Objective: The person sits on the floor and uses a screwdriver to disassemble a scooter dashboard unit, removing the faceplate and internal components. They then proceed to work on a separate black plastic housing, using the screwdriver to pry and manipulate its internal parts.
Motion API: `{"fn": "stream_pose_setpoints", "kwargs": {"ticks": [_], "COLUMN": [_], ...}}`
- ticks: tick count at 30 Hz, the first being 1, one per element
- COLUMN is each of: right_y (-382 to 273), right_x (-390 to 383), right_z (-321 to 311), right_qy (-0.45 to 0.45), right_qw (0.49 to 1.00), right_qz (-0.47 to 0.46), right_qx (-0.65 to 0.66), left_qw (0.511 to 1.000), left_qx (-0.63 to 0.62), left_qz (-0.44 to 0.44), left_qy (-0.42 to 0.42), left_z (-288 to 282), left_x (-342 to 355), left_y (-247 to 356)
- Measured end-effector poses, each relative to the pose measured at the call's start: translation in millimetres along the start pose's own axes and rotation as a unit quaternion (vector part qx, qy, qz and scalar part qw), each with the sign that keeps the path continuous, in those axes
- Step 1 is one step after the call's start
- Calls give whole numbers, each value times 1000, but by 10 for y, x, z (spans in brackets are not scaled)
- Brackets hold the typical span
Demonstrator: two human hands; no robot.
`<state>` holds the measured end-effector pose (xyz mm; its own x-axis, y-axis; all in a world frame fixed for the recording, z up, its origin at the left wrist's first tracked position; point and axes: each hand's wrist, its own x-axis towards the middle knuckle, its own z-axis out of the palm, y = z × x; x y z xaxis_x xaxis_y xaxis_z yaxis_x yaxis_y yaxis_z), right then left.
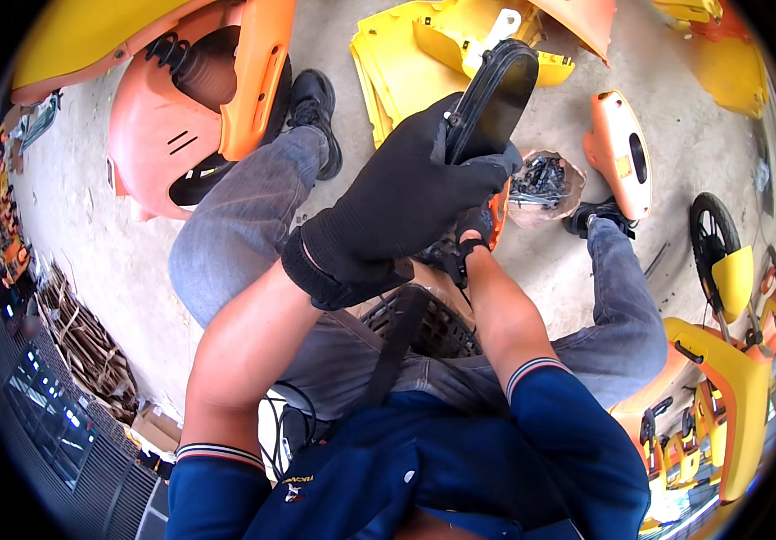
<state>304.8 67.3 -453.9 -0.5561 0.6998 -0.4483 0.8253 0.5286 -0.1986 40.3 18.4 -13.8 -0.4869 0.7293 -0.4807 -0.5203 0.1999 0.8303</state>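
My left hand, in a black knit glove, is raised in front of me with its fingers closed round a dark glossy oval panel with a black rim. The panel stands tilted above the glove. Lower and behind it, my right hand is also gloved and mostly hidden by the left one. An orange piece shows beside the right hand; whether the fingers hold it is hidden. Just beyond lies a brown bowl-like container of small dark metal parts. Between my legs sits a black plastic crate.
An orange scooter body stands at the left. Yellow panels lie ahead, and a peach-orange cover rests near my right foot. At right are a black wheel and yellow-orange scooter parts. Flattened cardboard lies left.
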Motion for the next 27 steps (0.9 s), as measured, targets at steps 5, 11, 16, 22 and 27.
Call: {"fn": "stream_pose_setpoints", "kwargs": {"ticks": [5,11,16,22,27], "right_y": [-130,-195,-234,-122,-108], "right_x": [-43,-70,-43,3,18], "right_z": [-152,-317,-337,-131,-377], "right_qy": [-29,-7,-45,-78,-109], "right_qw": [992,990,985,984,986], "right_qz": [90,106,121,130,38], "right_qx": [82,93,112,97,123], "left_qw": [999,1000,1000,1000,998], "left_qx": [11,-27,0,6,27], "left_qz": [36,-5,-12,1,47], "left_qy": [19,4,16,2,9], "left_z": [-3,35,49,44,17], "left_x": [-13,1,-12,8,3], "left_y": [-84,-26,-3,-16,-92]}}
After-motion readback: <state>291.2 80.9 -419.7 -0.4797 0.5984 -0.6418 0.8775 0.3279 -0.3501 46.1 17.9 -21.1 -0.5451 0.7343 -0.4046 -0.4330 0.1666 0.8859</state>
